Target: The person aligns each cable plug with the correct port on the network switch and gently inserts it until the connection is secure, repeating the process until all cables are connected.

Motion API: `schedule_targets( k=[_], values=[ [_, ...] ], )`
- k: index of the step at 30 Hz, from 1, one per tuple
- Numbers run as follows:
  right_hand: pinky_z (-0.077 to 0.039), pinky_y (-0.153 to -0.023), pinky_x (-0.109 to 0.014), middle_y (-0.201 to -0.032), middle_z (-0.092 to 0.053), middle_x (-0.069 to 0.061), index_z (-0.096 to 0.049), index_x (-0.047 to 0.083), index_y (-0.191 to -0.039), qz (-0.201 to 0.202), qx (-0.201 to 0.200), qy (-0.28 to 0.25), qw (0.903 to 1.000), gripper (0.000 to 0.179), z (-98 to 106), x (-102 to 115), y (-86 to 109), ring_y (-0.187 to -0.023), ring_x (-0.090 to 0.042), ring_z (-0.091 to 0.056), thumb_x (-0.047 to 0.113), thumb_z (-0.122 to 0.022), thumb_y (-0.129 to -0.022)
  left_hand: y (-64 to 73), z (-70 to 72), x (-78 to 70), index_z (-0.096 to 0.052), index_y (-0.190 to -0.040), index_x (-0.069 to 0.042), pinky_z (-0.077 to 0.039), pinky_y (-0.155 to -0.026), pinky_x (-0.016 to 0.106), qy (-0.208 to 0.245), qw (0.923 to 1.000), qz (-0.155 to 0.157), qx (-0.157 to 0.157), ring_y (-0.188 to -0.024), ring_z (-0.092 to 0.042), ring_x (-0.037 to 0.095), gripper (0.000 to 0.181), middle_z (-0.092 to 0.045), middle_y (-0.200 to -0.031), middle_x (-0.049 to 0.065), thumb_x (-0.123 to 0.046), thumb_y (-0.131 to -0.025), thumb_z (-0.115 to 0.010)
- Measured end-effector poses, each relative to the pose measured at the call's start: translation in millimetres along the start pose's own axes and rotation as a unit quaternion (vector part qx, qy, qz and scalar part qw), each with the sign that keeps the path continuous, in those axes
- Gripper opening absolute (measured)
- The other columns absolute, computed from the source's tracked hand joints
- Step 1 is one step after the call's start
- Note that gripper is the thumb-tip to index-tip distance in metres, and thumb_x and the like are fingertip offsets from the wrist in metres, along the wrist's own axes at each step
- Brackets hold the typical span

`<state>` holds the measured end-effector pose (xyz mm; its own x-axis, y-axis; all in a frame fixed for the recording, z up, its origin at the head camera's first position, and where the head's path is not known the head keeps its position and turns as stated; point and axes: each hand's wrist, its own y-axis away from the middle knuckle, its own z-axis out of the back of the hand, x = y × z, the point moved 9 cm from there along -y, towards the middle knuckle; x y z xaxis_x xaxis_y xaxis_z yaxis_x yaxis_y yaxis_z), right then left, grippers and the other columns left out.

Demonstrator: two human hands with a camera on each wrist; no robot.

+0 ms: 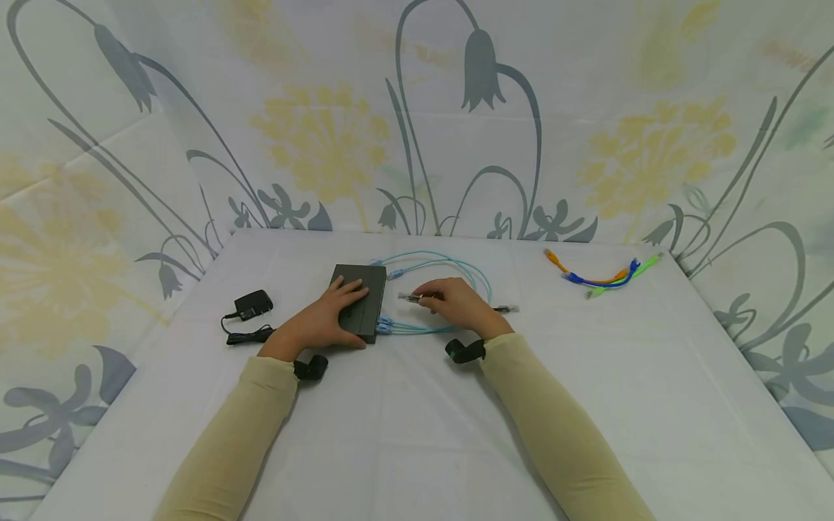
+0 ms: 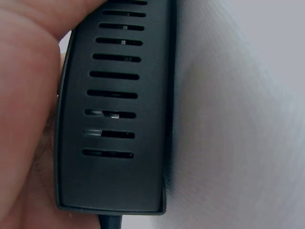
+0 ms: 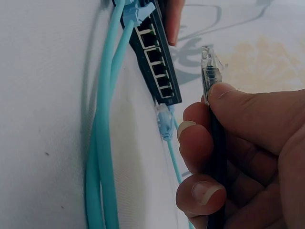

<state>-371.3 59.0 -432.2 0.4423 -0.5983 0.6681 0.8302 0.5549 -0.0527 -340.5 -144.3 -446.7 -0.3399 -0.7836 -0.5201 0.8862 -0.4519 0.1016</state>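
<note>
The left hand (image 1: 318, 318) lies spread over the black box (image 1: 368, 305) on the worktop (image 1: 404, 420) while the right hand (image 1: 454, 302) pinches a dark cable (image 3: 218, 160) near the box's ports (image 3: 158, 69), where a tilted plug (image 3: 208, 71) could, I fear, jam.

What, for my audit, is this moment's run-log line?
left hand: rests on black Ethernet switch | right hand: pinches black Ethernet cable | clear plug: outside ports

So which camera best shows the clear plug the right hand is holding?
The right wrist view: the clear plug is large and close there, its tip uncovered beyond the right hand. The head view shows it too, but small. The left wrist view doesn't show it.
</note>
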Motion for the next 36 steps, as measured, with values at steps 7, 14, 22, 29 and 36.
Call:
schedule_targets(
  k=[7, 14, 22, 29, 36],
  values=[
    [-0.051, -0.073, -0.030, -0.105, -0.071, -0.002, -0.068, 0.015, -0.123, 0.004, -0.002, 0.004, 1.0000, 0.029, -5, 5, -1.8, -0.077, -0.010, -0.063, 0.026, -0.058, -0.098, 1.4, 0.2, -1.1, -0.028, -0.155, -0.021, -0.023, -0.113, 0.064, 0.008, 1.0000, 0.001, 0.003, -0.151, 0.009, 0.035, 0.104, -0.012, -0.164, 0.003, -0.046, -0.071, -0.084],
    [-0.049, -0.068, -0.028, -0.109, -0.070, 0.000, -0.070, 0.021, -0.121, 0.005, -0.001, 0.013, 0.9999, 0.027, -11, 5, -2.9, -0.074, -0.011, -0.057, 0.030, -0.058, -0.098, -0.1, -0.9, 0.3, -0.026, -0.155, -0.024, -0.023, -0.113, 0.064, 0.005, 0.9999, 0.008, 0.009, -0.151, 0.010, 0.033, 0.104, -0.010, -0.165, 0.000, -0.047, -0.072, -0.083],
    [-0.052, -0.076, -0.029, -0.106, -0.071, 0.000, -0.071, 0.016, -0.116, 0.002, -0.003, 0.025, 0.9997, 0.027, -17, 9, -4.5, -0.085, -0.009, -0.062, 0.031, -0.059, -0.097, -1.0, -1.7, 2.1, -0.026, -0.155, -0.024, -0.023, -0.114, 0.063, 0.006, 0.9999, 0.007, 0.008, -0.151, 0.010, 0.033, 0.104, -0.010, -0.165, -0.001, -0.048, -0.071, -0.083],
    [-0.052, -0.079, -0.030, -0.107, -0.072, 0.000, -0.072, 0.015, -0.114, 0.005, 0.003, 0.032, 0.9995, 0.026, -22, 11, -4.8, -0.088, -0.010, -0.064, 0.031, -0.059, -0.097, 0.3, -0.4, -0.3, -0.026, -0.155, -0.024, -0.023, -0.114, 0.062, 0.006, 0.9999, 0.008, 0.008, -0.151, 0.009, 0.032, 0.104, -0.010, -0.165, -0.001, -0.047, -0.072, -0.083],
    [-0.053, -0.087, -0.033, -0.109, -0.072, -0.002, -0.072, 0.014, -0.114, 0.008, 0.001, 0.041, 0.9991, 0.026, -24, 15, -4.3, -0.098, -0.015, -0.065, 0.029, -0.059, -0.097, -1.0, -0.6, 0.1, -0.026, -0.155, -0.026, -0.024, -0.114, 0.062, 0.002, 0.9999, 0.010, 0.010, -0.152, 0.009, 0.031, 0.104, -0.010, -0.165, -0.002, -0.049, -0.071, -0.083]
  ],
)
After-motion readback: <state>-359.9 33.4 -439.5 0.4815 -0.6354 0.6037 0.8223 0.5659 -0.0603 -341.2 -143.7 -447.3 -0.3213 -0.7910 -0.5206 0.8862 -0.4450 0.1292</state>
